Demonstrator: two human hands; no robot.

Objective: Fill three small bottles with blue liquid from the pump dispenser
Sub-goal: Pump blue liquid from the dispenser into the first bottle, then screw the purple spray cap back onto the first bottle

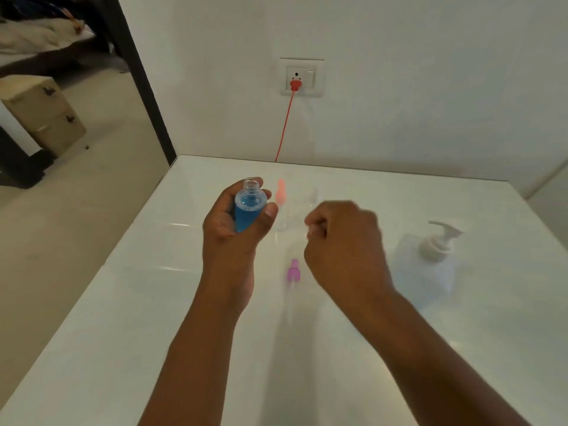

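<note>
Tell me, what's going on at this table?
A person is filling small bottles with blue liquid. The left hand holds an open small bottle, mostly full of blue. The right hand, fingers curled, hovers blurred over the white table. A purple spray cap lies between the arms; the pump dispenser stands at right.

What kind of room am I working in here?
Probably a home, maybe a bedroom corner. A white table stands against a plain wall with a socket and red cord; a mirror on the left shows bedding and small drawers.
</note>
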